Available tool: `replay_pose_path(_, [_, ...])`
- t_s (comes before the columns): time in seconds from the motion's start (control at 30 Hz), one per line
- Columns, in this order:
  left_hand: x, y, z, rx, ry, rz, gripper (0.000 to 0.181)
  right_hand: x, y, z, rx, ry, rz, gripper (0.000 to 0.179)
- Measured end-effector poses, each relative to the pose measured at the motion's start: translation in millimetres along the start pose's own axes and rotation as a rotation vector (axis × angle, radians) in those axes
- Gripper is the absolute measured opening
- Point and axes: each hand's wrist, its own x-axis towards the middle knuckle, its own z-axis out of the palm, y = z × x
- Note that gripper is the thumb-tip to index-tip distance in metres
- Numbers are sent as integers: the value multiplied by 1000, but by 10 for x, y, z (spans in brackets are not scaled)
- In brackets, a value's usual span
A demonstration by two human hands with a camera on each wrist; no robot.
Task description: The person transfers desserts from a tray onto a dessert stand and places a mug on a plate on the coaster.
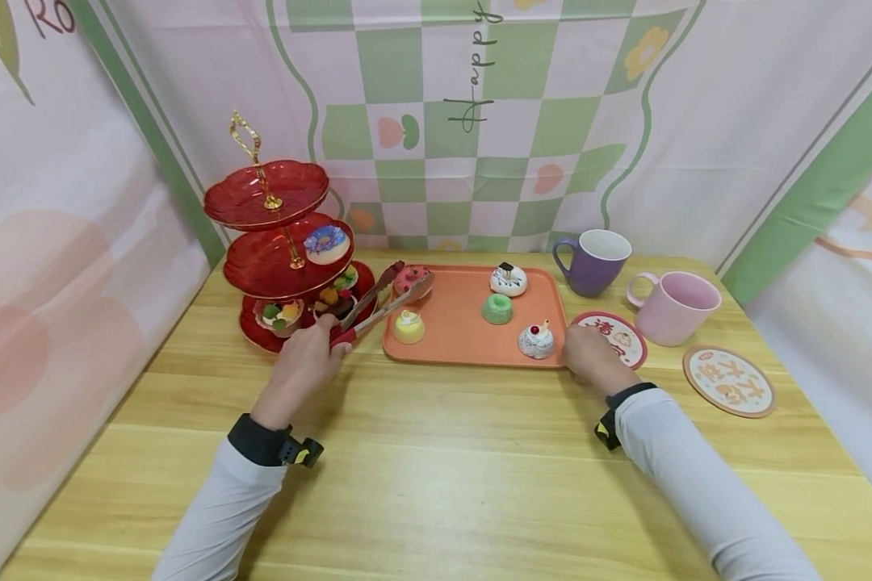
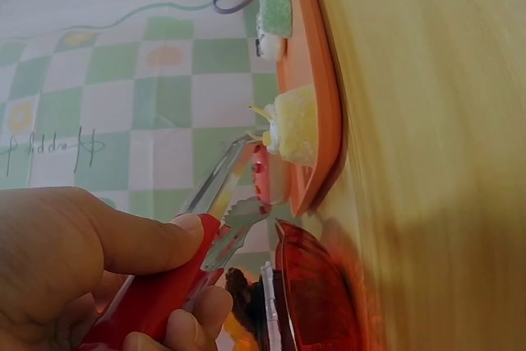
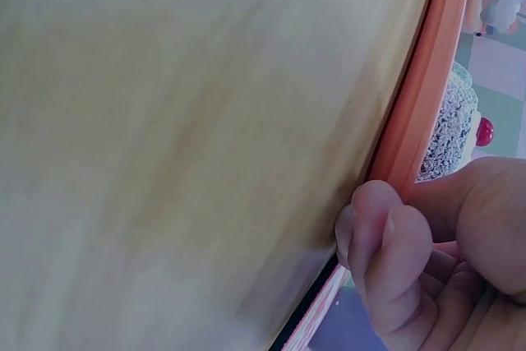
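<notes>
My left hand (image 1: 307, 363) grips a pair of metal food tongs (image 1: 387, 313) by their red handles (image 2: 156, 302). The spread tips reach the pink donut (image 1: 411, 279) at the back left corner of an orange tray (image 1: 454, 327), one tip on either side of it in the head view. My right hand (image 1: 592, 353), fingers curled, pinches the tray's front right corner. Nearest that hand is a speckled cake with a cherry (image 1: 535, 344). A yellow cake (image 1: 408, 329), a green ring cake (image 1: 497, 310) and a white donut (image 1: 510, 282) also sit on the tray.
Left of the tray stands a three-tier red stand (image 1: 241, 270), with a blue-topped donut (image 1: 327, 244) on its middle tier and several tarts on the bottom one. To the right are a purple mug (image 1: 592, 273), a pink mug (image 1: 679, 311), and two round coasters (image 1: 630, 345).
</notes>
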Motion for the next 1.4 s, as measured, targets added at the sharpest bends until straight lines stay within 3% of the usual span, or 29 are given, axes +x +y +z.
replay_pose_path(0.43, [-195,0,-172,29,43,38,41,4,15,14,32,20,-12,13])
replay_pose_path(0.7, [-312,38,-302,-20,74,77,41,4,14,-1,33,8,-2,10])
replay_pose_path(1.0, [-435,56,-465,-33,86,73,40,-5,12,-4,45,16,-4,9])
replay_pose_path(1.4, [-581,70,-675,-60,159,99,37,-2,28,8,33,34,-28,10])
